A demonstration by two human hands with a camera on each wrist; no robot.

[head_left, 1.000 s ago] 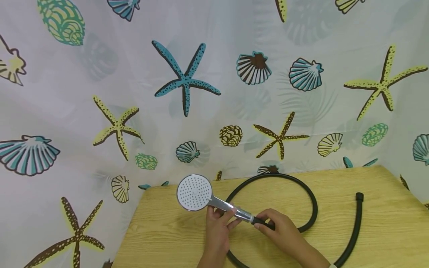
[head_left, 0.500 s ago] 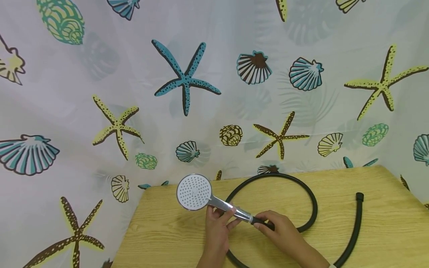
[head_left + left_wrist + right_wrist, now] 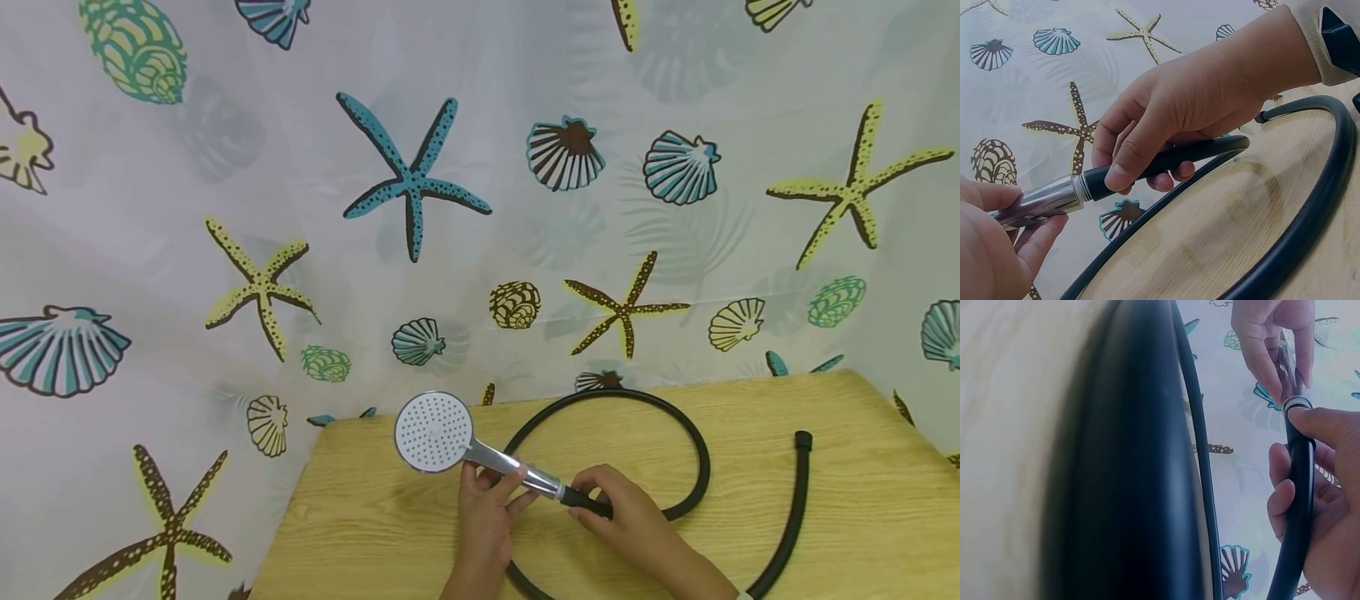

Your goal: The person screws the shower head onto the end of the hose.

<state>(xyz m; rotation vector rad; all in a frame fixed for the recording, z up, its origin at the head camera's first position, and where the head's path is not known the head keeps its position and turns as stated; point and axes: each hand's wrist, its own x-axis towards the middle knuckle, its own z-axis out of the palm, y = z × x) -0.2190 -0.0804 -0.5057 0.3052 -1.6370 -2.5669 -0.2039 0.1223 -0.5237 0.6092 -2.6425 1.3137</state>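
Note:
A chrome shower head point(image 3: 433, 432) with a round white nozzle face is held above the table, face toward the head camera. My left hand point(image 3: 483, 517) grips its chrome handle point(image 3: 1047, 201) between thumb and fingers. At the handle's lower end, a threaded ring point(image 3: 1082, 187) shows next to the black end of the shower hose point(image 3: 1166, 161). My right hand point(image 3: 630, 517) pinches that hose end with thumb and fingers, in line with the handle. In the right wrist view the thumb point(image 3: 1316, 422) presses on the hose right by the joint.
The black hose point(image 3: 701, 450) loops over the wooden table point(image 3: 375, 500) behind and around the hands. Its other end, a black nut point(image 3: 804, 439), lies on the right. A curtain point(image 3: 495, 108) printed with shells and starfish hangs behind the table.
Both hands stay in nearly the same place with the shower head and hose. My right hand's fingers have shifted slightly on the hose end. The head view has moved a little.

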